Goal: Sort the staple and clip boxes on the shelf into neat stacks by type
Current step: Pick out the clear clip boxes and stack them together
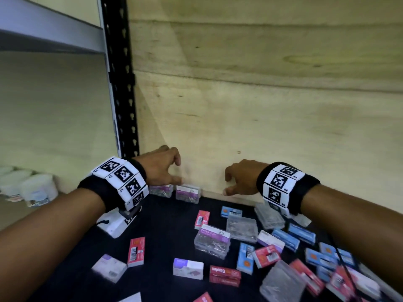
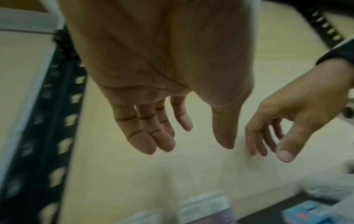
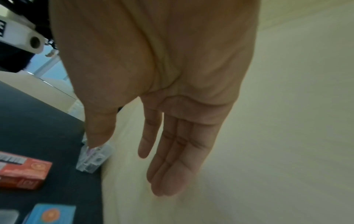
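Two clear paper clip boxes with purple labels (image 1: 161,190) (image 1: 188,193) stand side by side against the wooden back panel. My left hand (image 1: 177,173) hovers just above them, fingers relaxed, holding nothing; the left wrist view shows its empty palm (image 2: 191,144). My right hand (image 1: 227,185) hangs empty a little to their right, fingers straight in the right wrist view (image 3: 130,163), thumb above a clear clip box (image 3: 93,160). Red staple boxes (image 1: 136,251), blue staple boxes (image 1: 231,212), clear clip boxes (image 1: 212,240) and white-purple boxes (image 1: 188,269) lie scattered on the dark shelf (image 1: 165,225).
The wooden back panel (image 1: 261,105) closes the shelf behind the hands. A black perforated upright (image 1: 122,83) stands at the left. White tubs (image 1: 32,188) sit on the neighbouring shelf. Boxes crowd the front right (image 1: 316,269).
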Demonstrator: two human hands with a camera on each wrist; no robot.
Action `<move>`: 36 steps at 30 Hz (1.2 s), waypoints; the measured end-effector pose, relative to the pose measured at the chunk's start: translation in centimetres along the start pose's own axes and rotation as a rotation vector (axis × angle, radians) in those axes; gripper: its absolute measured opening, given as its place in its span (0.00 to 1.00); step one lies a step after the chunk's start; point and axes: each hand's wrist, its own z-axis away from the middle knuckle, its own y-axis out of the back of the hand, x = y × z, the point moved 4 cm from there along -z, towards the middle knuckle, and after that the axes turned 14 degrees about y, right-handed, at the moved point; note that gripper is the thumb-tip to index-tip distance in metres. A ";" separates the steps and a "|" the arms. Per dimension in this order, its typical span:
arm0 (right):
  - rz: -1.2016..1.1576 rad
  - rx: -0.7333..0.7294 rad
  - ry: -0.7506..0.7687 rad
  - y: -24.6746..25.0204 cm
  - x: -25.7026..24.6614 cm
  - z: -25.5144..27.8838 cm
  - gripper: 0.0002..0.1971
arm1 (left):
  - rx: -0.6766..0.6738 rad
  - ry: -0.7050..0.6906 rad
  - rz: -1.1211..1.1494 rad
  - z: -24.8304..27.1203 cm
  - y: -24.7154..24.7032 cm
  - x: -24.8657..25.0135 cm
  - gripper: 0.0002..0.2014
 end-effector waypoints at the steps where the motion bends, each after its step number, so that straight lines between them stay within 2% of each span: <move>1: -0.003 -0.012 -0.016 0.0 0.6 0.8 0.30 | -0.013 -0.032 -0.022 0.4 0.0 1.3 0.26; 5: -0.032 -0.040 -0.077 -0.7 3.0 4.4 0.29 | -0.074 -0.163 -0.042 2.0 -0.3 6.4 0.25; 12: -0.083 -0.113 -0.082 -4.4 5.2 7.4 0.29 | -0.258 -0.269 -0.115 3.9 -5.2 12.8 0.24; 20: -0.168 -0.090 -0.067 -7.0 5.3 6.5 0.32 | -0.351 -0.256 -0.099 3.4 -8.0 14.2 0.24; 25: -0.164 -0.070 -0.103 -7.5 5.1 5.8 0.39 | -0.351 -0.264 -0.101 2.7 -8.1 14.6 0.25; 31: -0.166 -0.055 -0.126 -7.8 5.0 5.6 0.36 | -0.318 -0.272 -0.147 2.4 -8.0 15.0 0.25; 36: -0.305 -0.096 -0.121 -7.6 5.9 6.5 0.31 | -0.398 -0.257 -0.111 2.0 -7.7 14.5 0.23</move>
